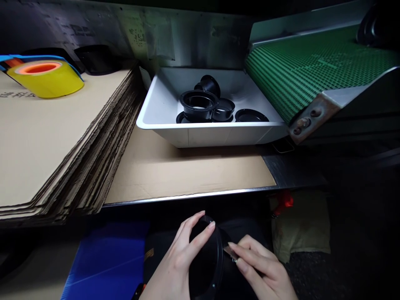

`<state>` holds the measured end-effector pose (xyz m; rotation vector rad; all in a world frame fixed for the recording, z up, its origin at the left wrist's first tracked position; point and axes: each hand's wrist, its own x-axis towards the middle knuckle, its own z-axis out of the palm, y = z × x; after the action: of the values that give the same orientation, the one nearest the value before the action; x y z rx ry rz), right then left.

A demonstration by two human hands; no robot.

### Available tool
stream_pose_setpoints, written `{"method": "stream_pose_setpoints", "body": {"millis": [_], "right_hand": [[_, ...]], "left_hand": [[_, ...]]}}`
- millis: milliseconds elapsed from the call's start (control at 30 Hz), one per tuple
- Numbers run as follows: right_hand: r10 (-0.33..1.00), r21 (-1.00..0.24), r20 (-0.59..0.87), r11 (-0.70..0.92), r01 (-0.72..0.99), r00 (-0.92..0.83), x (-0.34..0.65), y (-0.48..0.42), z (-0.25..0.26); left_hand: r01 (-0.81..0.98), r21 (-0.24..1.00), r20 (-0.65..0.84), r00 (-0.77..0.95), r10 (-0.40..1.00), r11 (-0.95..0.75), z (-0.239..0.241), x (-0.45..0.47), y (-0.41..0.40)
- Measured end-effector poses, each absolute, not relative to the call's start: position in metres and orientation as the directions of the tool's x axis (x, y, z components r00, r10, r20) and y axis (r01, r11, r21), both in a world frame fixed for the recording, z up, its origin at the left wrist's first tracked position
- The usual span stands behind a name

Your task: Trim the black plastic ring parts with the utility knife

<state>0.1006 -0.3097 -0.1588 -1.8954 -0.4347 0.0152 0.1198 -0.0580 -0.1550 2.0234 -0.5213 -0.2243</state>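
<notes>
Below the table's front edge, my left hand [175, 262] grips a round black flanged part [219, 254], with thumb and fingers over its rim. The part is tilted on its side, and its lower portion runs out of the picture. My right hand [264, 268] pinches a small metal blade [230, 252] between thumb and fingers. Its tip is close to the outer side of the flange; whether it touches is hard to tell. Beyond my hands, a white plastic bin [218, 126] contains several similar black flanged parts [200, 102].
At left stands a tall stack of cardboard sheets [53, 141], topped by a yellow tape roll [62, 83] and a black piece [96, 60]. A green conveyor belt [318, 62] slopes down at right, its metal corner beside the bin. Lower left is a blue panel [109, 258].
</notes>
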Motion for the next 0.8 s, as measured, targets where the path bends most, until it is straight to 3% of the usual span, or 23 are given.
{"method": "stream_pose_setpoints", "body": {"millis": [200,467,800], "right_hand": [[0.34,-0.88,0.261,-0.302,0.367,0.904,0.099,-0.31,-0.163],[0.341,-0.806,0.402,-0.307,0.505,0.85,0.095,-0.306,-0.168],[0.351,-0.811,0.405,-0.289,0.509,0.844,0.093,-0.308,-0.172]], "left_hand": [[-0.22,0.887,0.01,0.888,-0.459,-0.406,-0.155,0.12,-0.058],[-0.3,0.885,0.089,0.859,-0.504,-0.355,-0.157,0.119,-0.058],[-0.312,0.878,0.092,0.853,-0.513,-0.362,-0.178,0.116,-0.06]]}}
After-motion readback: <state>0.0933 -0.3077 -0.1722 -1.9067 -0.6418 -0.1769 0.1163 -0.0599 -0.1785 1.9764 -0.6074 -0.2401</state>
